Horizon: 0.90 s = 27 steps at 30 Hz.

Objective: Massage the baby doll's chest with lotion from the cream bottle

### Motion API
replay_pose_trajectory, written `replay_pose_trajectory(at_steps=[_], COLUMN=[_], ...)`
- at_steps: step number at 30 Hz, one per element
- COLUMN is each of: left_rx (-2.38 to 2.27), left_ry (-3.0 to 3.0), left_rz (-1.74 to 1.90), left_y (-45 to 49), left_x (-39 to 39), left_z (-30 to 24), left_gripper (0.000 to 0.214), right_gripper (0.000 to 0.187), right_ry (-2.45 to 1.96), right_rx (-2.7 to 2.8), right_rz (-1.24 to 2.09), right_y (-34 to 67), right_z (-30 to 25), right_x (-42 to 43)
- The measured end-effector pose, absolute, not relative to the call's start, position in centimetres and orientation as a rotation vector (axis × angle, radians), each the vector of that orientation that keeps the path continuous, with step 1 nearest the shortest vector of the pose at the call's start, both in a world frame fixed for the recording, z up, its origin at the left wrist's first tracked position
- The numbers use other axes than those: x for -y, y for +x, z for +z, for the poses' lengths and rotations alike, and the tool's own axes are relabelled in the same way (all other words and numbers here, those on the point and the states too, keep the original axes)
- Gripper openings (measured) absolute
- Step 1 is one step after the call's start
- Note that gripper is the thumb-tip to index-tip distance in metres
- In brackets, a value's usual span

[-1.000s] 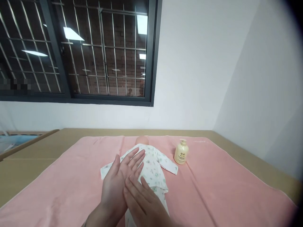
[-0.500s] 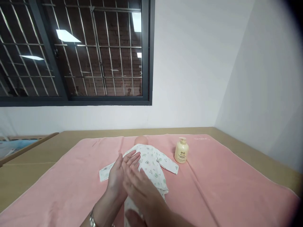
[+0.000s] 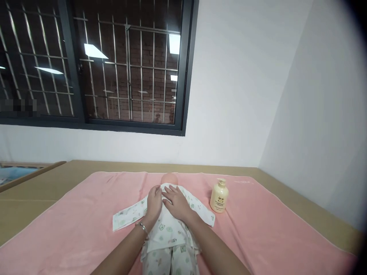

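A baby doll [image 3: 169,231] in a white printed top and trousers lies on a pink mat, its head at the far end and its sleeves spread to both sides. On the left of its upper body rests my left hand [image 3: 155,201], fingers stretched forward and a metal bracelet at the wrist. My right hand [image 3: 177,202] lies flat on the doll's chest area with its fingers spread. Neither hand grips anything. Which way the doll's face points cannot be made out. A pale yellow pump bottle [image 3: 219,195] stands upright just right of the doll's sleeve.
The pink mat [image 3: 275,229] covers most of a wooden table [image 3: 71,179]. Behind it rise a white wall [image 3: 229,95] and a dark-framed window [image 3: 129,126] with metal bars. At far left, a wooden-edged compartment holds something blue [image 3: 18,173].
My hands, held palm to palm above the doll, have moved apart and forward and now rest on its upper body. The view has tilted slightly up.
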<state>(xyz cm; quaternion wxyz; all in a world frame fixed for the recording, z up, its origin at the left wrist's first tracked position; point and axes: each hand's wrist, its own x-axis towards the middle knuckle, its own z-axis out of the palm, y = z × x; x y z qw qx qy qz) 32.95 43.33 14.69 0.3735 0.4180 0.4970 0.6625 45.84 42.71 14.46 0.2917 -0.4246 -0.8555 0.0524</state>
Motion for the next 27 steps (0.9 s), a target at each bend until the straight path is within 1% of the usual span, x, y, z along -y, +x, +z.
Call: replay_pose_trajectory(at_steps=[1,4,5,7,11,12,14,18,20,22,24,27], left_rx=[-1.258,-1.255,-1.271,-1.311,-1.360,-1.372,-1.390,-1.398,-1.421,-1.457,-1.485,-1.496], left_ry=[1.110,1.229,1.263,1.300,1.326,1.346,1.380,1.412,1.438,1.478,1.528,1.622], left_rz=[1.709,1.718,1.717,1.720,1.747,1.743,1.729,1.719,1.703,1.673,1.649,1.643], left_y=[33.0,32.9,32.9,32.8,32.7,32.7,32.6,32.6,32.7,32.7,32.8,32.8], left_x=[-43.2,-42.9,-43.0,-43.2,-43.8,-43.8,-43.8,-43.7,-43.8,-44.0,-44.1,-44.3], left_z=[14.1,12.9,12.6,11.9,10.9,10.8,10.7,10.7,10.6,10.5,10.5,10.5], left_gripper=[0.013,0.015,0.016,0.024,0.036,0.038,0.039,0.039,0.035,0.030,0.028,0.027], right_gripper=[0.042,0.063,0.067,0.062,0.048,0.046,0.044,0.058,0.063,0.061,0.055,0.047], right_ry=[-1.231,-1.584,-1.646,-1.574,-1.139,-1.122,-1.238,-1.605,-1.652,-1.554,-1.352,-1.139], right_rx=[2.236,2.063,2.051,2.158,2.416,2.424,2.355,2.115,2.123,2.227,2.351,2.429], right_rz=[0.130,0.072,0.047,-0.005,0.013,0.048,0.089,0.005,-0.063,-0.119,-0.132,-0.035], right_y=[45.8,45.2,44.9,44.4,44.7,45.0,45.4,45.1,44.5,44.2,44.4,45.4], right_z=[14.0,12.8,12.5,12.3,12.9,13.1,13.1,12.2,11.9,11.9,12.2,12.7], right_x=[-42.6,-41.7,-41.3,-40.6,-41.2,-41.8,-42.9,-43.2,-42.3,-41.4,-41.2,-42.4])
